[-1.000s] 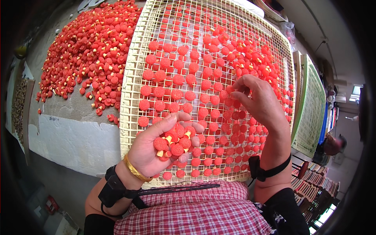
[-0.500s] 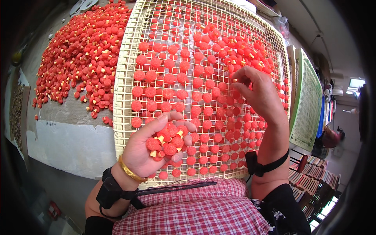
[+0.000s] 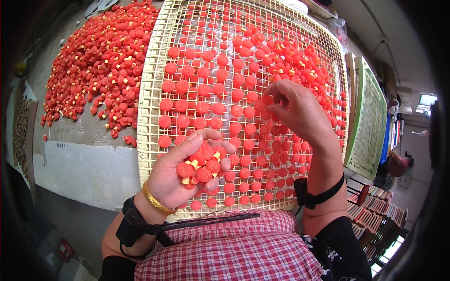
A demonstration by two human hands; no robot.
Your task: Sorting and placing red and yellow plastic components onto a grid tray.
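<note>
In my left hand point(image 3: 176, 166), cupped palm up with its fingers curled, lies a handful of red mushroom-shaped pieces point(image 3: 204, 174) with bumpy caps and short yellow stems. It hovers over the near left part of a cream mesh rack point(image 3: 146, 89). My right hand point(image 3: 300, 110) is above the rack's middle right. Its thumb and forefinger close around a single red cap point(image 3: 267, 99) at the mesh; the stem is hidden. Rows of the same pieces point(image 3: 200, 122) stand cap up in the mesh, and a loose heap point(image 3: 300, 61) lies at the far right of the rack.
On the bench to the left spreads a large pile of red pieces point(image 3: 103, 61), beside a whitish board point(image 3: 84, 173). A green-framed mesh rack point(image 3: 368, 122) leans at the right. Stacked slatted trays point(image 3: 375, 206) stand farther right. A cable point(image 3: 211, 222) crosses the rack's near edge.
My right hand has shifted slightly left, and its thumb and forefinger now sit around a cap at the mesh. My left hand keeps its handful almost in place. The view has moved a little.
</note>
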